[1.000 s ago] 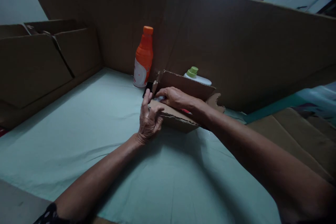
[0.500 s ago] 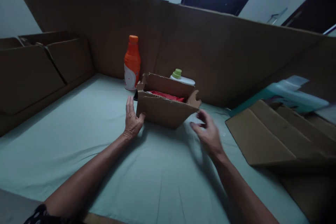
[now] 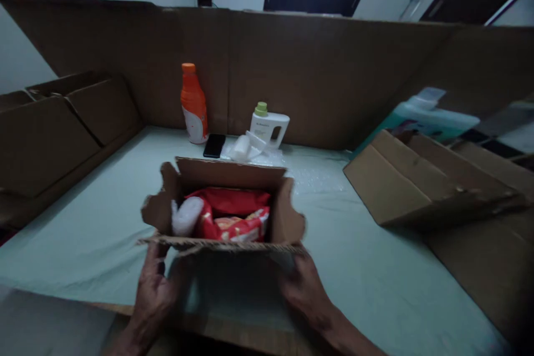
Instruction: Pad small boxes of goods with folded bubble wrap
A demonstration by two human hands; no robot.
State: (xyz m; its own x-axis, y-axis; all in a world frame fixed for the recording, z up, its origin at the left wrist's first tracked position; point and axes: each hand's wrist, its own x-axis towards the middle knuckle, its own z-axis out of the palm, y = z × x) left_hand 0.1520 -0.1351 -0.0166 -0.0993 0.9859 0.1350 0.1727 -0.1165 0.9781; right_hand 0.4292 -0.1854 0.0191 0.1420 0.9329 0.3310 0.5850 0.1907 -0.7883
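Holding an open-topped cardboard box (image 3: 231,171) near the table's (image 3: 354,267) front edge between left hand (image 3: 156,289) and right hand (image 3: 306,292), with grip spread box-wide, partly hidden below the front rim. Inside: red packet (image 3: 233,197) beside white wrapped item (image 3: 187,216). Farther back: black phone (image 3: 214,146), white bottle (image 3: 262,129), orange bottle (image 3: 194,105).

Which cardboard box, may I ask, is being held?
The brown cardboard box containing red packaging, gripped by the left hand and right hand; other boxes are untouched.
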